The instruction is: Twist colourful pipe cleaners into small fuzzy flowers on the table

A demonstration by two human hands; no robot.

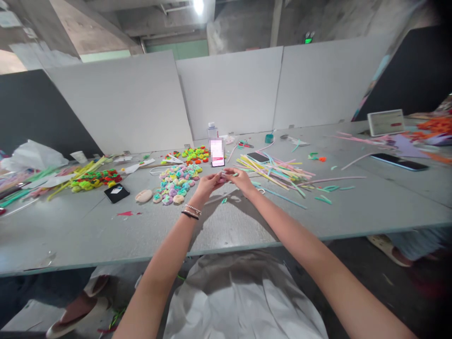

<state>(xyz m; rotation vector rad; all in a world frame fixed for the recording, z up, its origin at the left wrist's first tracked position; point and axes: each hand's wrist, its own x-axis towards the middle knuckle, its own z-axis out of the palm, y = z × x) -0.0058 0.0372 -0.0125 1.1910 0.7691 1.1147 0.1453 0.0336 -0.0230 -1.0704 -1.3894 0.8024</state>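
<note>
My left hand (209,183) and my right hand (242,181) meet above the middle of the table, fingers closed in a pinch. Between the fingertips is a small purple-pink pipe cleaner piece (221,177), mostly covered by them; its exact shape cannot be made out. A bit of light green shows by the right fingers. To the left of my left hand lies a pile of pastel pipe cleaner pieces (178,182), curled into small lumps. Straight pastel pipe cleaners (282,173) are spread to the right of my right hand.
A lit phone (217,153) stands beyond my hands, before a clear bottle (212,130). Another phone (257,157) lies among the pipe cleaners. Left are a black square item (117,193) and red-green pieces (97,180). White panels (229,94) close off the back. Other people's feet show below.
</note>
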